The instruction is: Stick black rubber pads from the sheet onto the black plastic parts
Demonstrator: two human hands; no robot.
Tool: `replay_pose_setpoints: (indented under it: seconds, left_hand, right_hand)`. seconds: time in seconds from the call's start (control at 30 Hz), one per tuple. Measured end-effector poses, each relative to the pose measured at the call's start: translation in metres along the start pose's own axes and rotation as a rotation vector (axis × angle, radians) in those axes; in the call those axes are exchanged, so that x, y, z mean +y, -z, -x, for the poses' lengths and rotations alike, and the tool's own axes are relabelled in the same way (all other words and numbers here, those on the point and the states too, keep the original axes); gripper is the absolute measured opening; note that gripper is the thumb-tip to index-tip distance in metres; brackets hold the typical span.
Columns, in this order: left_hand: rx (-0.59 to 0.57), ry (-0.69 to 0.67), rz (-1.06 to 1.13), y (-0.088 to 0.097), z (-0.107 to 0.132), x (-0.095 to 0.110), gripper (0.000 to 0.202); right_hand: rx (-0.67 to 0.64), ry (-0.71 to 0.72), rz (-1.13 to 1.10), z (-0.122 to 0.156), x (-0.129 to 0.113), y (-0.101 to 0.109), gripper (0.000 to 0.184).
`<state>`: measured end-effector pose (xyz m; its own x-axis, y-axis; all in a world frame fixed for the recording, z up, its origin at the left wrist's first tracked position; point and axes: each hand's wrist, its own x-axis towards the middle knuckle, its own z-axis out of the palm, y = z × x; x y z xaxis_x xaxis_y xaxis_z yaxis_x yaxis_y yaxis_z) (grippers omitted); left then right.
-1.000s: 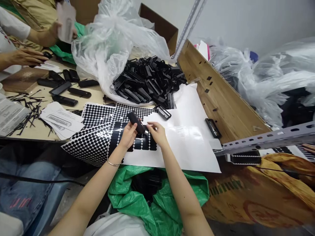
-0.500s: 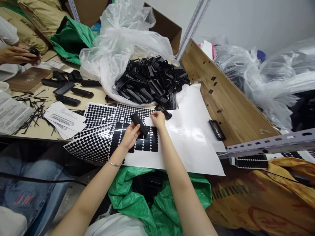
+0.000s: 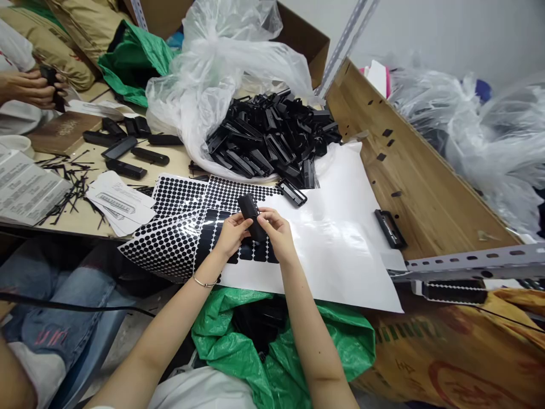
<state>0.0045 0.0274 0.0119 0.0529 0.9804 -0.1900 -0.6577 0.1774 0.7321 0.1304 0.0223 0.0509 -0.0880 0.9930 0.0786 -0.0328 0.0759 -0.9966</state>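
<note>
My left hand point(image 3: 232, 234) is closed around an oblong black plastic piece point(image 3: 247, 205), held at a tilt above the sticker sheets. At the piece's right side, the fingers of my right hand point(image 3: 279, 233) pinch against it; whether a small sticker is between them is hidden. Beneath both hands lies a sheet of dark rectangular stickers point(image 3: 208, 238). Sheets of round black stickers point(image 3: 179, 196) spread out to the left, on top of white backing paper point(image 3: 332, 250). One black frame-like part point(image 3: 292, 193) rests just beyond my right hand.
A heap of black plastic parts point(image 3: 272, 136) spills from a clear bag point(image 3: 204, 74). Black pieces point(image 3: 150, 156), printed cards point(image 3: 121, 201) and thin black strips point(image 3: 74, 193) lie left. A wooden board point(image 3: 409, 170) borders the right. Another person's hands point(image 3: 32, 88) work upper left. A green sack point(image 3: 221, 329) sits below.
My right hand has moved from the edge of the round-sticker sheet to the black plastic piece and now touches it. The other person's hands have turned their black piece upright.
</note>
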Motion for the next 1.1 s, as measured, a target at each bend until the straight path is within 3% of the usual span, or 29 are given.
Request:
replay_pose_setpoints:
  seconds: [0.27, 0.7, 0.9, 1.0, 1.1]
  left_hand:
    - [0.024, -0.019, 0.002, -0.001, 0.001, 0.000, 0.045]
    - [0.027, -0.046, -0.066, 0.000, 0.001, -0.003, 0.041]
    - [-0.018, -0.041, -0.107, -0.001, 0.003, -0.003, 0.041]
    - [-0.035, -0.028, -0.114, -0.002, 0.004, -0.001, 0.043]
    - [-0.053, -0.012, -0.115, -0.001, 0.005, 0.000, 0.046]
  right_hand:
    - [0.190, 0.069, 0.021, 0.010, 0.010, -0.016, 0.020]
    - [0.243, 0.114, 0.007, 0.012, 0.011, -0.019, 0.016]
    - [0.321, 0.041, -0.020, 0.016, 0.012, -0.018, 0.023]
    - [0.375, -0.025, -0.161, 0.014, 0.012, -0.012, 0.043]
    - [0.229, -0.135, -0.287, 0.013, 0.009, -0.003, 0.052]
